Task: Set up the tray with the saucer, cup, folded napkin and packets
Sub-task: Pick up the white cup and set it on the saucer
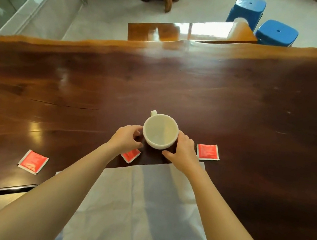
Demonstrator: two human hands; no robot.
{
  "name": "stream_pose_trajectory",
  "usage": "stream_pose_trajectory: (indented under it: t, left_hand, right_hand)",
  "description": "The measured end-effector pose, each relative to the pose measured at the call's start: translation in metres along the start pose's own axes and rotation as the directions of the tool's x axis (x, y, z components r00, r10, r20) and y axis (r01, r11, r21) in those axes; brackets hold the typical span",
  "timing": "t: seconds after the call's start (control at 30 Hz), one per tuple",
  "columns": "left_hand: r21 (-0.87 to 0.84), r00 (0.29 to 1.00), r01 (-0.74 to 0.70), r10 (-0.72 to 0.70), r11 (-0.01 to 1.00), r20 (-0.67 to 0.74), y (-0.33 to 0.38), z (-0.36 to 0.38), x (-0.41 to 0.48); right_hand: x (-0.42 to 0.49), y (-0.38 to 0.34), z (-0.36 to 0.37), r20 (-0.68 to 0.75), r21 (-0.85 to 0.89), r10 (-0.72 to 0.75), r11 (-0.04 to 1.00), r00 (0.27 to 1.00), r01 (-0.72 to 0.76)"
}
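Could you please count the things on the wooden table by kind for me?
Red packets: 3
White cup: 1
White napkin: 1
Total: 5

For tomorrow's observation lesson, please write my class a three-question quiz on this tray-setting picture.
1. How many red packets lie on the table?
2. True or false: the napkin is folded small.
3. What sits between the hands? A) bowl B) cup C) jug

Key
1. Three: packet, packet, packet.
2. False, it lies spread out.
3. B, the cup, between left hand and right hand.
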State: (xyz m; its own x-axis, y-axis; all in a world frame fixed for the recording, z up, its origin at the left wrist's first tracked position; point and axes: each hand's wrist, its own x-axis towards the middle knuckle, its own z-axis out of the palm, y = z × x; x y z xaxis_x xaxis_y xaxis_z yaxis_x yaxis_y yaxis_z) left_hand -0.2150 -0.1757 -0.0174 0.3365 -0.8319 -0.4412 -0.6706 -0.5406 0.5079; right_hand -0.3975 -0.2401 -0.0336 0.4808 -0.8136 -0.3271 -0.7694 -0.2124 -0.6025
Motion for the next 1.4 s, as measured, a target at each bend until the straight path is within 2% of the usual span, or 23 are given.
stream_pose_trajectory:
  t: [0.13,0.27,0.47,0.6,0.8,0.93,1.1,1.3,1.4]
  left_hand:
    - [-0.191,0.998,-0.065,0.060,0.979,-0.033,0.001,0.002,0.010]
    - [-0.401,1.000,-0.020,0.021,0.916,-0.002,0.001,0.006,0.013]
    - [-0.499,1.000,0.013,-0.019,0.866,-0.007,-0.005,0.006,-0.005]
    - [-0.579,0.998,-0.017,-0.019,0.815,-0.056,-0.008,0.000,-0.031]
    - [-0.788,0.994,-0.076,-0.015,0.611,-0.108,-0.027,-0.016,-0.099]
    - [-0.898,0.991,0.025,-0.131,0.440,-0.036,-0.060,-0.023,-0.138]
    - [-0.908,0.959,0.113,-0.282,0.405,-0.007,-0.094,-0.036,-0.187]
    - [-0.943,0.943,0.092,-0.333,0.321,-0.021,-0.137,-0.056,-0.242]
    - [-0.944,0.933,0.078,-0.357,0.322,-0.044,-0.160,-0.067,-0.268]
  right_hand:
    - [0.008,0.004,0.005,-0.050,0.196,-0.059,0.978,0.997,0.068]
    - [0.011,0.004,0.011,-0.044,0.321,-0.068,0.944,0.997,0.078]
    - [-0.006,-0.008,0.012,-0.041,0.474,-0.126,0.871,0.991,0.130]
    - [-0.023,-0.025,0.015,-0.021,0.570,-0.139,0.812,0.990,0.126]
    - [-0.056,-0.055,0.028,0.030,0.614,-0.220,0.774,0.975,0.155]
    - [-0.085,-0.076,0.043,0.083,0.635,-0.291,0.753,0.953,0.174]
    - [-0.124,-0.105,0.068,0.167,0.635,-0.337,0.756,0.927,0.160]
    - [-0.162,-0.156,0.097,0.225,0.598,-0.387,0.780,0.894,0.187]
    - [-0.178,-0.183,0.110,0.256,0.574,-0.415,0.792,0.873,0.208]
